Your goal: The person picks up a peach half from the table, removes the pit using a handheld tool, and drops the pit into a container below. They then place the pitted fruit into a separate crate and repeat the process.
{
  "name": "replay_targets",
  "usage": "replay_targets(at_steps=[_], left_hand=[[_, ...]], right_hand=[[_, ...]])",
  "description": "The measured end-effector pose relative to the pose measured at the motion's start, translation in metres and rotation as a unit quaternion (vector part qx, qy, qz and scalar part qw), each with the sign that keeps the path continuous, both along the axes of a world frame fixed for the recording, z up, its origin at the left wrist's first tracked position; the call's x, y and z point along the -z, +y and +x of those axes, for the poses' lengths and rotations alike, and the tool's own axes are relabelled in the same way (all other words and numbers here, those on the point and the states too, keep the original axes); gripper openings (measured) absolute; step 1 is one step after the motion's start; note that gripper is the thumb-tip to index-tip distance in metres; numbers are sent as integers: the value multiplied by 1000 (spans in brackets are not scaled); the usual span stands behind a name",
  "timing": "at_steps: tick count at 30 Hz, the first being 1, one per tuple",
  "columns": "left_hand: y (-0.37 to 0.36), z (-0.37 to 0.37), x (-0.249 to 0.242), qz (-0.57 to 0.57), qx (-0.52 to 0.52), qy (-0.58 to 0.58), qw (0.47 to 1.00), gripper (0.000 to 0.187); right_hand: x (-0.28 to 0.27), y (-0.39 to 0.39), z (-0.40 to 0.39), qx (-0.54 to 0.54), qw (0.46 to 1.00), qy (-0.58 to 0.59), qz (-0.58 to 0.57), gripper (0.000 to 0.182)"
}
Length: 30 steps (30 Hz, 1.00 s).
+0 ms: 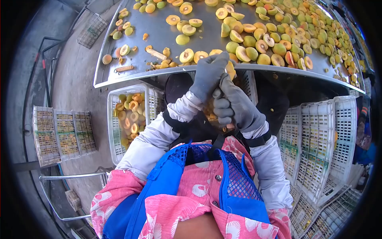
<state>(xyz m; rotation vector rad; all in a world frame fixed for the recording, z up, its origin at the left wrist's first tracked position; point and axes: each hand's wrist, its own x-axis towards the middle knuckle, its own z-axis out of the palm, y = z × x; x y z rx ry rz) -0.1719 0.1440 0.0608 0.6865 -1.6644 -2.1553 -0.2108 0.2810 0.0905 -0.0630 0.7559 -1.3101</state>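
Both my hands wear grey gloves and meet at the near edge of the metal table. My left hand [210,75] is closed, its fingers pinching a yellow peach half [230,70]. My right hand [238,104] comes up from the right with its thumb against that peach half. Its other fingers are curled into a fist, and what they wrap round is mostly hidden; a small tan end [230,126] shows below them. Just beyond, cut peach halves [242,53] lie along the table edge.
Many peach halves [296,40] cover the metal table [159,72], thickest at right. Two wooden-handled tools, one a short wooden handle [124,69], lie at left. A white crate [112,131] of peach pieces stands below. Stacked crates [308,139] rise at right; a metal-framed seat [59,177] is at left.
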Motion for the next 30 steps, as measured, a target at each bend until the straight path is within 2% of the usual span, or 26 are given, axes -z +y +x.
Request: replay_targets(at_steps=[1, 2, 4, 5, 7, 11, 13, 14, 16, 20, 22, 23, 25, 26, 27, 28, 29, 30], left_hand=[[1, -2, 5, -6, -34, -67, 997, 39], [-1, -6, 8, -6, -35, -64, 997, 39], [0, -3, 16, -71, -39, 11, 997, 31], [-1, -3, 14, -73, -39, 12, 997, 31], [-3, 2, 9, 92, 32, 24, 995, 39], [1, 8, 9, 96, 68, 29, 993, 43], [-5, 0, 26, -56, 42, 60, 996, 34], [-4, 0, 22, -58, 41, 63, 996, 34], [-2, 3, 15, 85, 43, 23, 995, 37], [-4, 1, 47, 145, -18, 6, 989, 48], [-2, 10, 50, 314, -90, 126, 937, 48], [-2, 15, 52, 316, -96, 128, 935, 48], [-13, 15, 56, 187, -185, 126, 957, 42], [-18, 24, 68, 52, -224, 151, 962, 40], [-21, 34, 57, -88, -255, 173, 947, 38], [-28, 61, 44, 124, -221, 128, 959, 37], [-36, 85, 41, 9, -241, 140, 960, 37], [-49, 113, 43, 55, -301, 104, 946, 36]], right_hand=[[-1, -1, 0, 7, 1000, 5, 26, 48], [1, -1, -4, 6, 1000, 9, 26, 48], [13, 5, -6, -33, 993, -86, -78, 47], [19, 4, -5, -33, 993, -85, -80, 47], [31, 4, -1, -9, 978, -146, -146, 46], [26, 6, 5, 2, 991, -104, -83, 46], [28, 5, 2, -10, 986, -145, -80, 46], [30, 4, 2, -12, 986, -143, -82, 46], [38, 2, 5, 0, 980, -171, -105, 45], [35, -1, 12, 28, 991, -122, -55, 46], [24, 0, 20, 63, 996, 50, -28, 48], [25, 0, 24, 56, 997, 51, -26, 48], [26, -3, 25, 27, 999, 46, -5, 50], [30, -3, 25, 39, 998, 44, -10, 49], [29, -4, 26, 35, 998, 43, -14, 49], [28, -3, 25, 55, 995, 82, -11, 48], [27, -2, 22, 78, 990, 121, -9, 47], [44, -3, 11, 78, 984, 162, 2, 41]])
